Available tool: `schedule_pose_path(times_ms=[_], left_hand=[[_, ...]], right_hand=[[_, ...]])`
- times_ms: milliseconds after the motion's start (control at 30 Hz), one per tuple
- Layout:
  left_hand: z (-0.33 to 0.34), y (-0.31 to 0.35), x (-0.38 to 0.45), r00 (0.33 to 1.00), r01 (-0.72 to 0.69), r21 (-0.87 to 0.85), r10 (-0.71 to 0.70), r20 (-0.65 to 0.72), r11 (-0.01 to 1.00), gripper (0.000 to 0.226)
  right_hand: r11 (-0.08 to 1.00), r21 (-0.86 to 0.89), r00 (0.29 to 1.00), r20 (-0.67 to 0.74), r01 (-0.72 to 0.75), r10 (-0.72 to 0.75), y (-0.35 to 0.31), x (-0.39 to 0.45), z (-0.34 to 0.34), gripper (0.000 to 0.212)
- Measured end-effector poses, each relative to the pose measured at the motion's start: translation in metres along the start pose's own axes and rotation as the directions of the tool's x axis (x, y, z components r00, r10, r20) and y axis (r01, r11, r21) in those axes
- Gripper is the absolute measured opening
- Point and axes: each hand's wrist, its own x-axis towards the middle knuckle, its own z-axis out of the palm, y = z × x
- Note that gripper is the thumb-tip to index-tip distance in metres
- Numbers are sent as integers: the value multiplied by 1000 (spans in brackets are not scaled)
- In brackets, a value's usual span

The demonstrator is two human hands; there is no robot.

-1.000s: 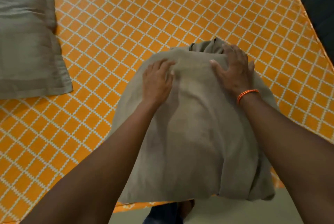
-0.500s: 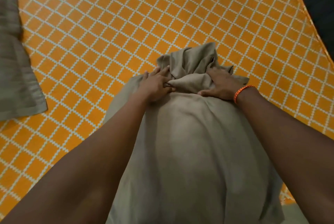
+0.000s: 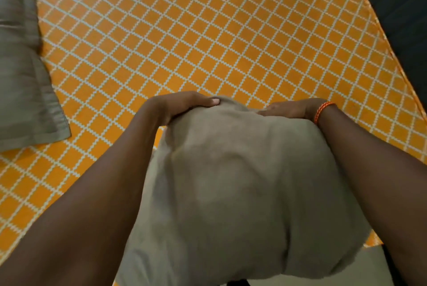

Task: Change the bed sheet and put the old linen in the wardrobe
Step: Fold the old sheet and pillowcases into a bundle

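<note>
A plump grey pillow (image 3: 242, 193) in a grey cover stands in front of me, its lower part hanging past the bed's near edge. My left hand (image 3: 182, 104) curls over its far top left corner, thumb on the cloth. My right hand (image 3: 291, 110), with an orange band at the wrist, grips the far top right corner. The fingers of both hands are hidden behind the pillow's top. Under it lies the orange bed sheet (image 3: 208, 31) with a white diamond grid, spread flat over the mattress.
A second grey pillow (image 3: 23, 91) lies on the sheet at the left edge. A dark blue surface (image 3: 402, 20) borders the bed on the right. Pale floor (image 3: 374, 269) shows at the bottom right.
The bunched loose end of the pillow cover that stuck up between my hands is gone from sight. Both hands have moved apart to the pillow's top corners, and the pillow stands higher.
</note>
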Motion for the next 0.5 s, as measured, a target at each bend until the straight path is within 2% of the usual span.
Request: schedule_pose_path(times_ms=[33, 67, 100, 133, 167, 233, 333, 400, 467, 500], left_hand=[[5, -6, 10, 987, -34, 159, 58, -148, 987, 49], [11, -15, 22, 938, -34, 333, 144, -314, 942, 46], [19, -26, 31, 871, 4, 478, 232, -433, 878, 43], [29, -33, 34, 824, 38, 568, 295, -483, 822, 43], [36, -41, 37, 802, 50, 611, 333, -496, 790, 46], [46, -52, 38, 776, 62, 646, 370, -511, 761, 54], [45, -68, 33, 754, 143, 607, 311, -578, 782, 71], [41, -82, 25, 715, 193, 601, 308, -627, 775, 75], [43, -93, 16, 690, 190, 611, 339, -640, 768, 70], [46, -98, 12, 698, 180, 613, 339, -631, 770, 66]], right_hand=[[1000, 29, 983, -184, 0, 6, 6, 11, 9, 75], [999, 36, 918, -397, 5, 10, 16, 25, 19, 58], [1000, 10, 834, -552, 13, -5, 21, 35, 30, 49], [1000, -28, 790, -613, 5, -21, 22, 40, 37, 48], [999, -53, 787, -615, 0, -33, 21, 43, 43, 49], [998, -58, 837, -547, -18, -17, 14, 42, 50, 56], [998, 30, 909, -411, -58, 65, 12, 33, 52, 94], [995, -25, 878, -472, -98, 75, 13, 27, 49, 99], [989, -87, 792, -608, -124, 46, 17, 22, 55, 97], [988, -99, 767, -642, -120, 29, 19, 20, 64, 98]])
